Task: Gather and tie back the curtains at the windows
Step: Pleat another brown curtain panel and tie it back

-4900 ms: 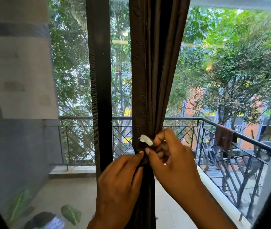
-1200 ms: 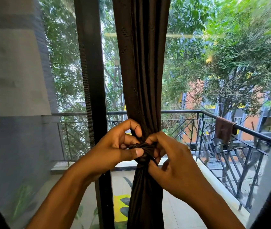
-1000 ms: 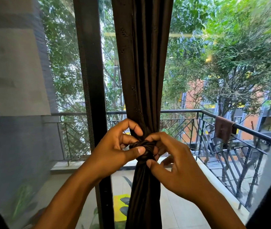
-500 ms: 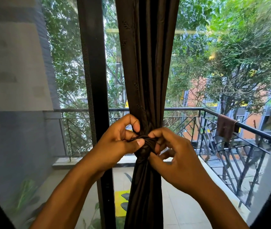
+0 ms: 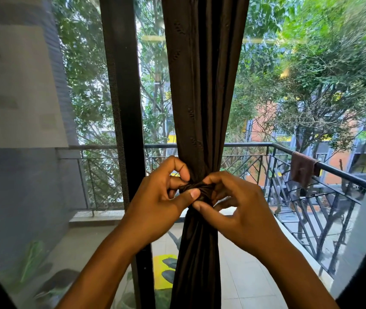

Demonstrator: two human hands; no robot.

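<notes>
A dark brown curtain hangs gathered into one narrow bundle in front of the window glass. A brown tie band of the same cloth is wound round its waist. My left hand pinches the band from the left, thumb pressed on its front. On the right side, my right hand grips the band, with its fingertips tucked in at the knot. Below the band the curtain falls straight down as a tight column.
A black window frame post stands just left of the curtain. Beyond the glass is a tiled balcony with a black metal railing, a brown cloth draped over it, and trees. A grey wall fills the left.
Nearly five seconds ago my hands held the curtain by a white tag; the band is now wound round it. In the last second both hands stayed on the band, shifting only slightly.
</notes>
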